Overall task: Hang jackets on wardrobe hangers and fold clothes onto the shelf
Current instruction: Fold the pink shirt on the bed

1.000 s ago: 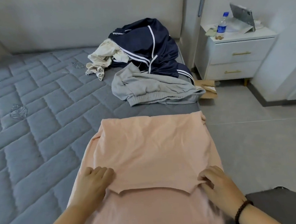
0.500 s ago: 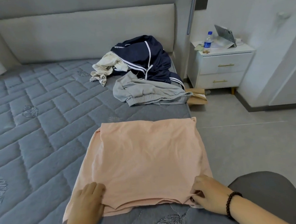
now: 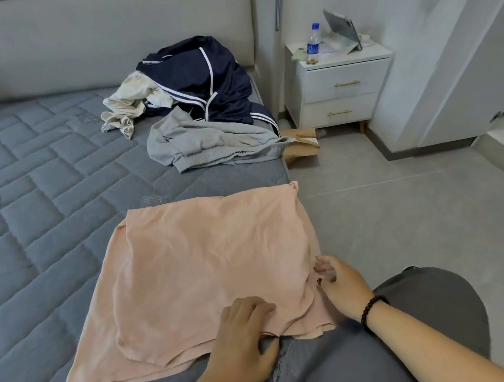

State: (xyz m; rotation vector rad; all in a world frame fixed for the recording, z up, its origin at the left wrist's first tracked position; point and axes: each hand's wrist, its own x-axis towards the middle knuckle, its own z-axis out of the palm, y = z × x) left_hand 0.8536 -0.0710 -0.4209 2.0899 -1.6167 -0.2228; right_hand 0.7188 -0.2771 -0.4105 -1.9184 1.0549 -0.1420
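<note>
Since the earlier frame the left hand [image 3: 243, 337] has slid from the near left corner of the pink shirt [image 3: 202, 263] toward the middle of its near hem, and now lies in the lower centre of the frame. Its fingers are spread flat on the fabric, with the thumb on the mattress [image 3: 36, 191] just below the hem; they close on nothing. The right hand [image 3: 342, 286] has moved up the shirt's right edge, at the lower right of the frame. Its fingers are loosely curled with the tips touching the fabric; I cannot tell whether they pinch it. A dark bead bracelet [image 3: 372, 309] circles that wrist.

The shirt lies folded in two layers on the right part of the mattress, the upper layer ending in a curved hem short of the lower one. The near left corner, freed of the hand, now lies loose and pointed toward the lower left.

The pile at the upper centre looks unchanged: a navy jacket [image 3: 207, 83] with white stripes against the headboard [image 3: 100, 37], a cream garment [image 3: 131, 106] to its left, a grey garment [image 3: 211, 143] in front. A brown paper bag [image 3: 301, 145] sits on the floor beside the bed.

At the upper right, a white nightstand [image 3: 342, 92] carries a water bottle [image 3: 313, 44] with a blue label; its writing is too small to read. A propped tablet [image 3: 342, 31] stands beside it.
</note>
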